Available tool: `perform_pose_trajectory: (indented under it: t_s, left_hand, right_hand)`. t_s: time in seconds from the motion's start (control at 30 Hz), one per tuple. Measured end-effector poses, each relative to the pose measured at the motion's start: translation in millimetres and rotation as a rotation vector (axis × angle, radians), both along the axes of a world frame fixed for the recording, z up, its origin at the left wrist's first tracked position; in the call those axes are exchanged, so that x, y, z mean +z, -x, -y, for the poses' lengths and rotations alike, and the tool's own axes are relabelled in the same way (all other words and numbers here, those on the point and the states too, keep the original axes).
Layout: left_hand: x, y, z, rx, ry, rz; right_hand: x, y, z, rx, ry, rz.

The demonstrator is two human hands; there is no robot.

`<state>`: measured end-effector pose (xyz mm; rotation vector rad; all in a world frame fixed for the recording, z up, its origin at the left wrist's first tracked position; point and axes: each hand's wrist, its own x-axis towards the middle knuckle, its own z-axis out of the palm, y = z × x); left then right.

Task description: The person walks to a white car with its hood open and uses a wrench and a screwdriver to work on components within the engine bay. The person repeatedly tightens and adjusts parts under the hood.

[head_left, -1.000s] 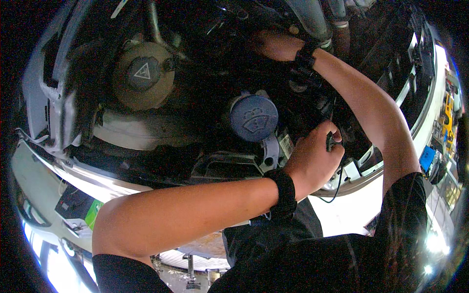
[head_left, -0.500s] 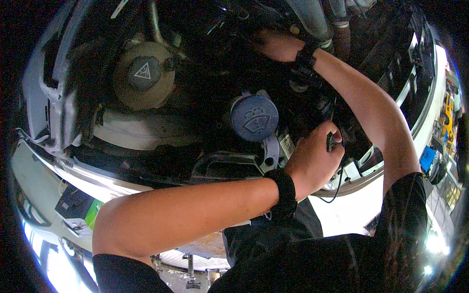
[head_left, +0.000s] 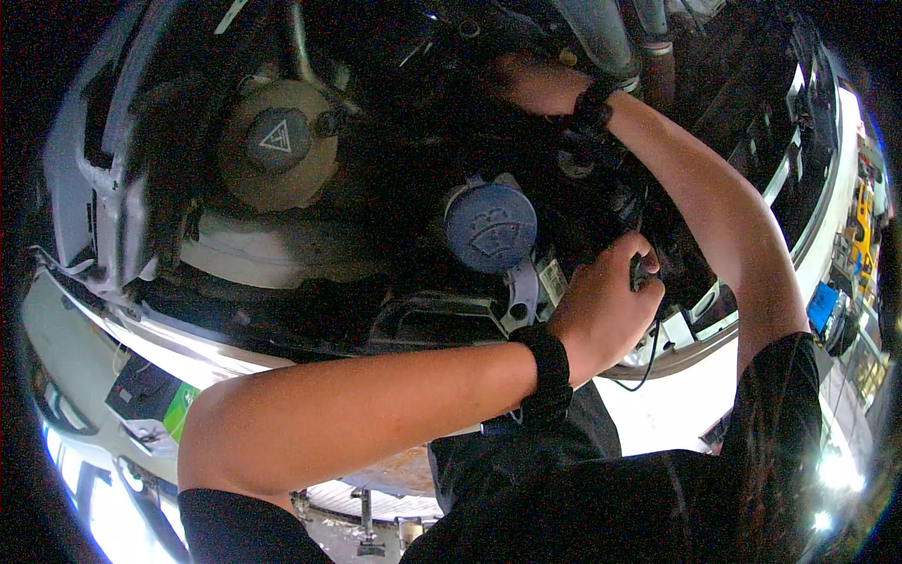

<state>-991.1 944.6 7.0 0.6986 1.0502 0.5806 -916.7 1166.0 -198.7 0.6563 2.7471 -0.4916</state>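
I lean over an open engine bay. My left hand (head_left: 606,305) comes in from the lower left with a black wristband and is closed around a slim dark tool handle (head_left: 638,272); a thin black cable (head_left: 649,362) hangs below it. The hand sits just right of a blue washer-fluid cap (head_left: 489,227). My right hand (head_left: 528,83), also with a black wristband, reaches deep into the dark top of the bay. Its fingers are hidden among hoses and parts, so what it touches does not show.
A tan coolant reservoir with a dark cap bearing a warning triangle (head_left: 278,141) sits at upper left. Grey hoses (head_left: 601,33) run along the top. The white body edge (head_left: 141,324) curves below. A workshop floor with blue and yellow items (head_left: 827,305) lies far right.
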Motion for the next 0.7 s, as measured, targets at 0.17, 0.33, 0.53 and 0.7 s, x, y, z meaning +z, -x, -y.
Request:
perform_pose_trajectory:
  t_s: [0.17, 0.33, 0.53, 0.7]
  left_hand:
    - [0, 1, -1, 0.008, -0.037, -0.023]
    - [1, 1, -2, -0.008, -0.015, -0.018]
    - [2, 3, -3, -0.015, 0.002, -0.029]
    - [3, 6, -5, -0.026, -0.024, -0.034]
  right_hand:
    - [1, 2, -3, -0.175, 0.277, -0.029]
    - [17, 7, -2, -0.4, 0.397, -0.041]
    - [22, 12, -2, -0.172, 0.196, -0.151]
    - [21, 14, -2, -0.315, 0.253, -0.1]
